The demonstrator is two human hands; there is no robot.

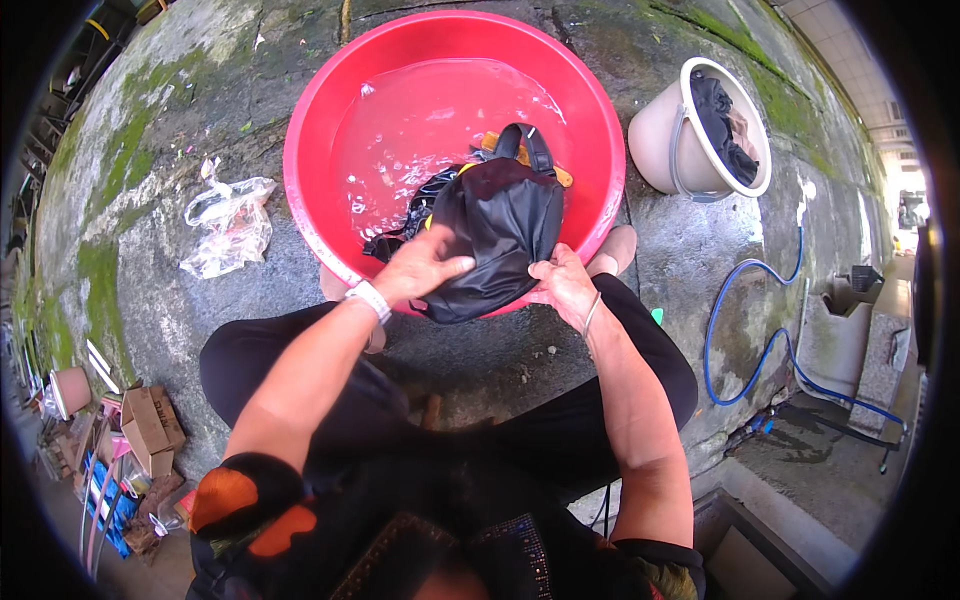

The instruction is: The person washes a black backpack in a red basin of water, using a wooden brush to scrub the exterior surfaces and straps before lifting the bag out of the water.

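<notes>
A black bag (491, 232) with a carry loop (523, 142), seemingly a small backpack, leans over the near rim of a red plastic basin (304, 142) of cloudy water. My right hand (562, 285) pinches the bag's lower right edge between thumb and fingers. Against its left side rests my left hand (424, 266), thumb apart from the slightly blurred fingers; whether it grips the fabric is unclear. Dark straps (427, 202) with a patterned part trail into the water at the left. Behind the bag, a yellow-brown object (562, 177), perhaps a wooden brush, is mostly hidden.
A pale bucket (660, 150) holding dark clothes (716, 127) stands tilted in view at the right. A clear plastic bag (232, 232) lies on the mossy wet concrete left of the basin. A blue hose (709, 337) snakes across the right; a cardboard box (150, 424) sits among clutter lower left.
</notes>
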